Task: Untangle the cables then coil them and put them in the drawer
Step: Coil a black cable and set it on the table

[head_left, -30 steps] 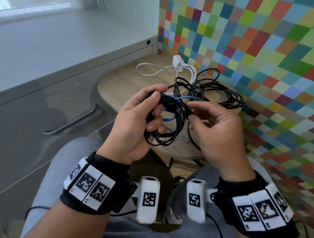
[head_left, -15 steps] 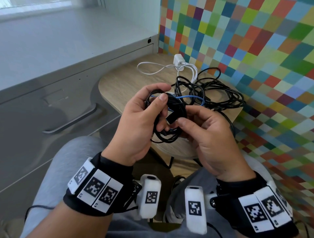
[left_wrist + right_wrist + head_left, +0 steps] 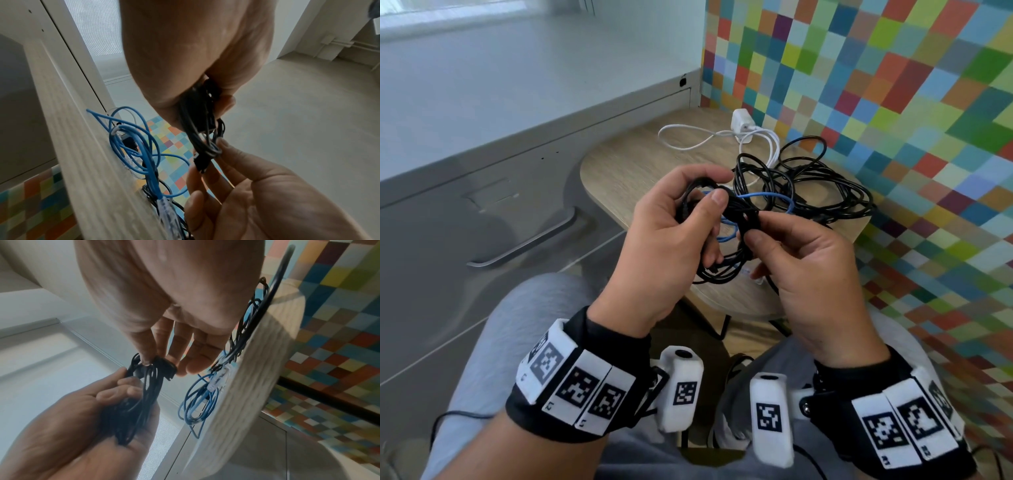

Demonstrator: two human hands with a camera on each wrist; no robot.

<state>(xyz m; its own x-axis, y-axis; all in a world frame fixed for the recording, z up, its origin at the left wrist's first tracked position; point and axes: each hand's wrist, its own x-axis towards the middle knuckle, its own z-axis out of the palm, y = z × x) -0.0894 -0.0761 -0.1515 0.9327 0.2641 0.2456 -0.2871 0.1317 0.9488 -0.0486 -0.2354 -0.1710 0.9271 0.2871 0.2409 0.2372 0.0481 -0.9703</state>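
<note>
My left hand (image 3: 667, 246) gripped the coiled black cable (image 3: 719, 253) — its loops hung lengthwise downward, above the wooden table (image 3: 626, 171) edge. My right hand (image 3: 808, 274) pinched the cable's plug end (image 3: 164, 368), pointing toward the blue cable (image 3: 760, 197) — tangled with more black ones.

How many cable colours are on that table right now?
3: white charger cable at the back, black tangle by the wall, blue cable threaded through it. Left hand grips a black coil.
</note>
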